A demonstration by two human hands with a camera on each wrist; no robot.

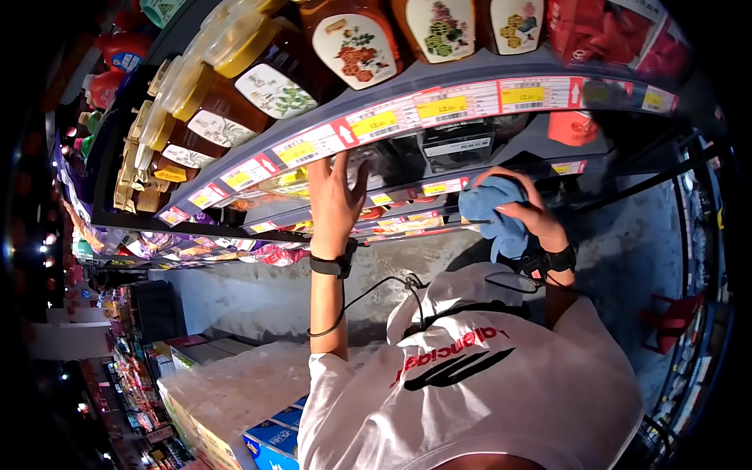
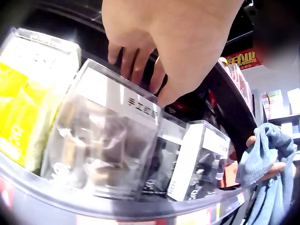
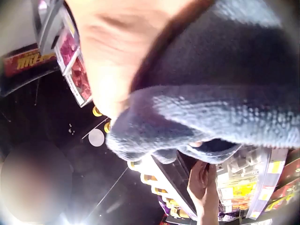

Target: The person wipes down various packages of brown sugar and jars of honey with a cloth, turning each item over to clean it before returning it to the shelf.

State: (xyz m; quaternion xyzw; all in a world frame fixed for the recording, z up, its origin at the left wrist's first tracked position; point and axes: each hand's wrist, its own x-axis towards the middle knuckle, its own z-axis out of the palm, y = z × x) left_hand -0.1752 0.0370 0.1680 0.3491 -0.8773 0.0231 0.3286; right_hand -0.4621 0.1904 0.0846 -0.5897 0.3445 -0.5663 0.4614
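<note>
**Left hand in the shelf, right hand bunched on a blue cloth**

The shelf unit point(image 1: 470, 98) fills the upper part of the head view, its front rail lined with yellow and white price tags point(image 1: 441, 106). Every place below is given from this shelf. On its top level stand honey jars point(image 1: 274, 70) with pale lids, in a row running off to the left. Below the shelf and nearer the person, a stack of cartons point(image 1: 235, 392) sits at the lower left, with a blue box point(image 1: 274, 442) at its near edge. The person's white shirt point(image 1: 486, 392) takes up the lower middle, under the shelf's front rail.

On the level beneath the jars, just behind the rail, stands a clear plastic box point(image 2: 103, 140) with a white label strip; a yellow and white pack point(image 2: 33, 98) is right beside it on one side, and two smaller clear boxes point(image 2: 197, 159) on the other.

The blue cloth point(image 1: 497, 215) is held in front of the shelf's lower levels, off to the right of the rail's middle. The right hand point(image 1: 533, 211) grips it, fingers curled round the bunched fabric.

The left hand point(image 1: 335, 200) reaches up past the rail into the level with the clear box. Its fingers point(image 2: 131, 58) are fairly straight and lie at the top of that box, holding nothing; whether they touch the lid cannot be told.
</note>
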